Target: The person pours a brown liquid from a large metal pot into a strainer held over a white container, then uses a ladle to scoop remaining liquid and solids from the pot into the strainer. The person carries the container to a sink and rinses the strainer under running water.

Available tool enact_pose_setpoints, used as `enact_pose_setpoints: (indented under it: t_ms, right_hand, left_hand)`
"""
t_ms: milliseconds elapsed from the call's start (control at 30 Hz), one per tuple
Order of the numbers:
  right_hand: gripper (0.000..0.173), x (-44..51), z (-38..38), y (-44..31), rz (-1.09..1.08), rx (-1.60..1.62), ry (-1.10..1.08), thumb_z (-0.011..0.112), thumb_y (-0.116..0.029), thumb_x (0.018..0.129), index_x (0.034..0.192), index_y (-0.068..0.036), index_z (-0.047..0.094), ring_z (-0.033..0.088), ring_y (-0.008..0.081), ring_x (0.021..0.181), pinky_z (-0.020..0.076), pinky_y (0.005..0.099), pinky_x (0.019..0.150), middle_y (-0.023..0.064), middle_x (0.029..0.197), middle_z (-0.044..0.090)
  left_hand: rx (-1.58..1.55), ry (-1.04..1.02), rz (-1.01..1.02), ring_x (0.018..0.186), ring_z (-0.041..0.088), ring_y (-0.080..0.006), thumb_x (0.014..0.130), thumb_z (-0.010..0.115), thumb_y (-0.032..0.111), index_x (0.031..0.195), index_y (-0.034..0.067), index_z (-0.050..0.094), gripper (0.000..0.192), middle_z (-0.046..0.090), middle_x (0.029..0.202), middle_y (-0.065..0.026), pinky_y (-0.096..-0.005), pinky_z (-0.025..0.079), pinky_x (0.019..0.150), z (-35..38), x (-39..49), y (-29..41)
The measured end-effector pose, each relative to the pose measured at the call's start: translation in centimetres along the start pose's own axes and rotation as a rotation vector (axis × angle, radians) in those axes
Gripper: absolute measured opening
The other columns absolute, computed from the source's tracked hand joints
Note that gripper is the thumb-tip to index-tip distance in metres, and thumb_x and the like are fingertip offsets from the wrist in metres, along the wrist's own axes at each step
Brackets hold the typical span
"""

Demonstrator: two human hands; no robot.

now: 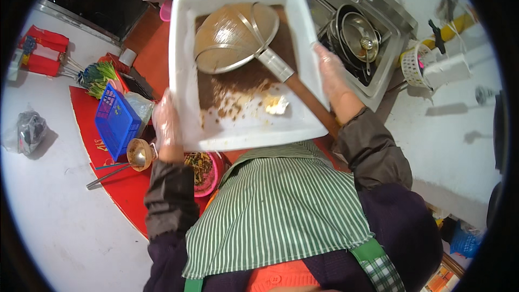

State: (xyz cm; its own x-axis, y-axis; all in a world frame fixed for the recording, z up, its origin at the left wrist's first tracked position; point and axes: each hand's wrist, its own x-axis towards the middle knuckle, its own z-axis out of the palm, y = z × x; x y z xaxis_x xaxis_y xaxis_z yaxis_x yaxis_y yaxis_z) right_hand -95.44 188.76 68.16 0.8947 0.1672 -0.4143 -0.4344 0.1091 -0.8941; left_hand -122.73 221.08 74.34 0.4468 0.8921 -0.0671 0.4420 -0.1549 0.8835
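Observation:
Both my gloved hands hold a white plastic tub (243, 140) in front of my apron. My left hand (166, 121) grips its left wall near the lower corner, and my right hand (330, 71) grips its right wall. Brown liquid (247, 79) lies towards the far end of the tub, with brown bits and a whitish lump (276, 105) at the near end. A large mesh strainer (237, 36) rests in it, its mesh bulging upward, and its wooden handle (312, 105) reaches over the near right corner towards my right sleeve.
Left of me are a blue plastic basket (117, 123), green leafy vegetables (101, 77) and a ladle (141, 156) on a red surface. A pink bucket (209, 184) with scraps stands below the tub. At the right, a sink (383, 77) holds metal bowls (357, 34), beside a white perforated basket (413, 65).

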Motion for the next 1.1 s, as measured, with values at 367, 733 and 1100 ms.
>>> enact_pose_setpoints:
  t_ms: [367, 733, 1100]
  right_hand:
    - [0.07, 5.2, -3.3, 0.2, 0.062, -0.186, 0.342, 0.064, -0.052, 0.089, 0.126, 0.008, 0.061, 0.055, 0.0266, 0.117, 0.0393, 0.0375, 0.103, 0.0176, 0.129, 0.061]
    - [0.063, -2.8, -3.4, -1.4, -0.23, -0.795, 0.384, 0.071, -0.039, 0.09, 0.139, -0.004, 0.05, 0.066, 0.028, 0.107, 0.0474, 0.0394, 0.098, 0.0145, 0.115, 0.069]
    - [0.06, -14.4, -2.2, -0.7, -0.308, -1.324, 0.416, 0.065, -0.011, 0.086, 0.143, -0.005, 0.046, 0.062, 0.0436, 0.094, 0.0516, 0.0488, 0.081, 0.0224, 0.103, 0.064]
  left_hand:
    - [0.451, -0.28, 0.098, 0.082, 0.068, -0.0367, 0.097, 0.058, 0.039, 0.093, -0.002, 0.072, 0.044, 0.069, 0.082, -0.0228, -0.0457, 0.051, 0.079, 12.1, 9.4, 2.0]
    - [0.366, -0.471, 0.251, 0.075, 0.066, -0.0346, 0.096, 0.063, 0.036, 0.107, -0.004, 0.068, 0.041, 0.07, 0.083, -0.0224, -0.0447, 0.05, 0.074, 17.0, 14.8, 4.6]
    - [0.139, -0.79, 0.275, 0.084, 0.068, -0.0373, 0.087, 0.061, 0.012, 0.119, -0.004, 0.058, 0.036, 0.07, 0.095, -0.0231, -0.0444, 0.052, 0.079, 20.5, 14.0, 4.2]
